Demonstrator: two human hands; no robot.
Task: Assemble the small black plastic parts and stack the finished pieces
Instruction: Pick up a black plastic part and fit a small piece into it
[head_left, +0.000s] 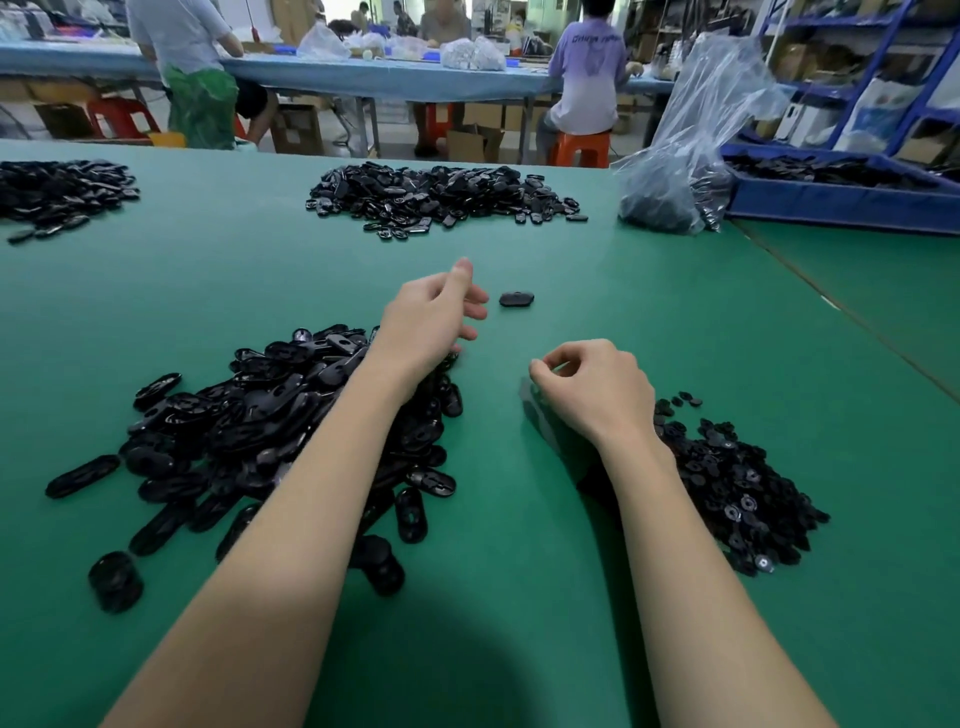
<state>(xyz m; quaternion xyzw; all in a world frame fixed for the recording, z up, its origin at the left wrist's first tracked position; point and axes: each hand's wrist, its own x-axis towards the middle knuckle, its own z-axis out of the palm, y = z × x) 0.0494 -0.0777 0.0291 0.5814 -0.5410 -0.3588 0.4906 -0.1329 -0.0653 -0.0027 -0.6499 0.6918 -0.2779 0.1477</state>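
Note:
A heap of oval black plastic parts lies on the green table at my left. A second heap of small round black pieces lies at my right. One single black part lies alone on the table, just right of my left hand. That hand hovers with loosely curled fingers and holds nothing. My right hand sits at the near edge of the right heap, thumb and forefinger curled toward each other; whether a small piece sits between them I cannot tell.
A further pile of black parts lies mid-table at the back, another pile at the far left. A clear plastic bag of parts and a blue bin stand at the back right. People work at a blue table behind.

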